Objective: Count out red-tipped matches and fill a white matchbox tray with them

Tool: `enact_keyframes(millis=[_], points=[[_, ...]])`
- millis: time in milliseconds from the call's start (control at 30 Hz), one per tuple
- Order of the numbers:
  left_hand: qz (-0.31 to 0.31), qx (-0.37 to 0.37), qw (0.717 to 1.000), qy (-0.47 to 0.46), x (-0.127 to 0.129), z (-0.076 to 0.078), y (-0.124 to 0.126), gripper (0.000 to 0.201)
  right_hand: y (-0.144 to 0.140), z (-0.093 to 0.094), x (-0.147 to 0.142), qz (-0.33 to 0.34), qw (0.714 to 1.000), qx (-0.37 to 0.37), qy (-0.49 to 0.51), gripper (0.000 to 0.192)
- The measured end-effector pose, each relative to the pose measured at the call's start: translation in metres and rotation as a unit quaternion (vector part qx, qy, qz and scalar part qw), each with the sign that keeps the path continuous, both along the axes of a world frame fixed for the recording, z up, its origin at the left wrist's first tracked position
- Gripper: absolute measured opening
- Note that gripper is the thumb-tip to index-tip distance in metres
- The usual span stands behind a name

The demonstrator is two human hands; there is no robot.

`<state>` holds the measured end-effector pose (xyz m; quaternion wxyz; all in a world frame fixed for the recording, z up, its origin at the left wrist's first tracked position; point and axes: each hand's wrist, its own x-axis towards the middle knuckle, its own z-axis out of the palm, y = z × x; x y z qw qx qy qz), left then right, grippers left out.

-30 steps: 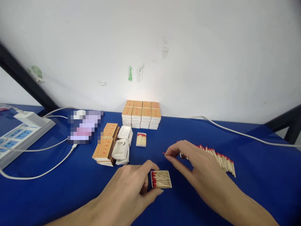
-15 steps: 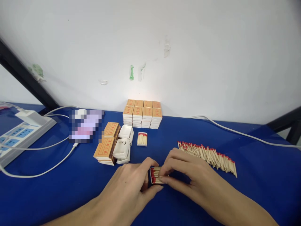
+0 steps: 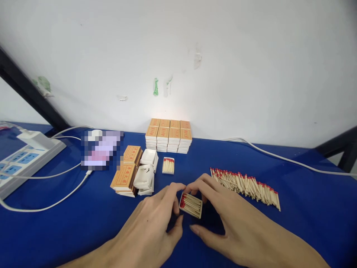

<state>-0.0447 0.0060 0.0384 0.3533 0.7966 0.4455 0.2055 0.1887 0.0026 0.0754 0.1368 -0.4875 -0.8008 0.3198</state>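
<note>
A small white matchbox tray [image 3: 190, 205] full of red-headed matches sits between my hands, turned at an angle, its match heads toward the left. My left hand [image 3: 160, 219] curls around the tray's left end, index finger at the far corner and thumb by the near one. Over the far edge reach the bent fingers of my right hand [image 3: 220, 212]; its thumb stands apart, in front of the tray's near side. Whether those fingertips press on the tray is hard to see. Another filled matchbox tray [image 3: 168, 166] lies on the blue table [image 3: 192, 253] beyond my hands.
Loose matches [image 3: 245, 185] lie in a long pile at the right. Empty white trays [image 3: 144, 176] stand beside orange matchbox sleeves [image 3: 125, 176]. Stacked matchboxes [image 3: 169, 136] sit against the wall. At left are a power strip [image 3: 30, 160], cables and a blurred phone [image 3: 104, 149].
My right fingers have come off the matches and moved to the tray's far edge, with the thumb spread away. The tray has turned slightly, showing more of its matches.
</note>
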Motion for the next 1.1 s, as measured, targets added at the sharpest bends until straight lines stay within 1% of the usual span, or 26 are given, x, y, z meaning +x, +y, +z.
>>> enact_keyframes(millis=[33, 67, 100, 133, 233, 300, 367, 433, 500, 567, 633, 700, 733, 767, 800, 833, 867, 900, 933, 967, 1000, 1033, 1067, 1100], points=[[0.006, 0.004, 1.000, -0.004, 0.000, 0.000, -0.001, 0.060, -0.001, 0.000, 0.001, 0.006, 1.000, -0.004, -0.007, 0.052], [0.012, 0.011, 1.000, -0.007, 0.000, -0.001, -0.002, 0.062, -0.001, -0.001, 0.002, 0.011, 1.000, -0.010, -0.014, 0.059], [0.017, 0.019, 1.000, -0.008, 0.000, -0.001, -0.002, 0.063, -0.001, -0.001, 0.004, 0.013, 1.000, -0.017, -0.019, 0.061], [0.018, 0.026, 0.999, -0.005, 0.000, -0.002, -0.002, 0.063, -0.001, -0.002, 0.004, 0.014, 0.999, -0.024, -0.022, 0.057], [0.015, 0.028, 0.999, 0.023, 0.000, -0.002, -0.003, 0.062, 0.001, -0.002, 0.005, 0.013, 0.999, -0.043, -0.018, 0.035], [0.020, 0.019, 0.999, 0.036, 0.000, 0.000, -0.003, 0.060, 0.002, -0.001, 0.004, 0.004, 0.999, -0.037, -0.012, 0.027], [0.030, 0.015, 0.999, 0.025, 0.000, 0.004, -0.003, 0.053, 0.003, -0.001, 0.003, -0.008, 1.000, -0.016, -0.008, 0.028], [0.028, 0.004, 1.000, -0.001, -0.001, 0.011, -0.003, 0.039, 0.004, -0.001, 0.002, -0.018, 1.000, 0.009, -0.012, 0.035], [0.016, -0.012, 0.999, -0.035, -0.001, 0.017, -0.004, 0.027, 0.004, -0.003, 0.003, -0.025, 0.999, 0.024, -0.025, 0.043], [-0.011, -0.032, 0.997, -0.072, -0.001, 0.022, -0.004, 0.019, 0.005, -0.006, 0.003, -0.028, 0.999, 0.025, -0.036, 0.046], [-0.042, -0.058, 0.992, -0.105, 0.000, 0.025, -0.004, 0.015, 0.005, -0.008, 0.003, -0.029, 0.999, 0.018, -0.036, 0.041], [-0.073, -0.108, 0.981, -0.143, 0.002, 0.026, -0.005, 0.012, 0.005, -0.009, 0.003, -0.029, 0.999, 0.014, -0.031, 0.035], [-0.085, -0.153, 0.970, -0.171, 0.003, 0.027, -0.006, 0.013, 0.005, -0.010, 0.003, -0.032, 0.999, 0.014, -0.028, 0.034], [-0.093, -0.217, 0.949, -0.210, 0.004, 0.027, -0.006, 0.017, 0.006, -0.010, 0.002, -0.036, 0.999, 0.018, -0.026, 0.034], [-0.096, -0.294, 0.916, -0.257, 0.005, 0.028, -0.008, 0.023, 0.005, -0.010, 0.002, -0.041, 0.999, 0.023, -0.024, 0.033], [-0.095, -0.374, 0.869, -0.310, 0.006, 0.029, -0.009, 0.028, 0.005, -0.010, 0.002, -0.046, 0.998, 0.028, -0.024, 0.033], [-0.090, -0.445, 0.815, -0.361, 0.006, 0.031, -0.010, 0.032, 0.005, -0.010, 0.002, -0.051, 0.998, 0.033, -0.025, 0.033], [-0.086, -0.500, 0.761, -0.404, 0.007, 0.033, -0.011, 0.035, 0.005, -0.010, 0.002, -0.055, 0.997, 0.038, -0.026, 0.033], [-0.084, -0.537, 0.715, -0.440, 0.007, 0.036, -0.012, 0.038, 0.005, -0.009, 0.003, -0.056, 0.997, 0.042, -0.029, 0.034], [-0.086, -0.557, 0.683, -0.465, 0.006, 0.039, -0.013, 0.040, 0.005, -0.009, 0.003, -0.055, 0.997, 0.046, -0.032, 0.036], [-0.092, -0.567, 0.665, -0.477, 0.006, 0.043, -0.014, 0.044, 0.005, -0.009, 0.004, -0.053, 0.997, 0.051, -0.034, 0.037], [-0.100, -0.568, 0.663, -0.477, 0.005, 0.047, -0.016, 0.051, 0.005, -0.009, 0.004, -0.049, 0.996, 0.059, -0.033, 0.037], [-0.108, -0.555, 0.685, -0.461, 0.003, 0.049, -0.018, 0.058, 0.006, -0.010, 0.005, -0.045, 0.996, 0.067, -0.029, 0.036], [-0.113, -0.530, 0.721, -0.431, 0.001, 0.051, -0.020, 0.064, 0.006, -0.011, 0.006, -0.042, 0.996, 0.077, -0.023, 0.036]])
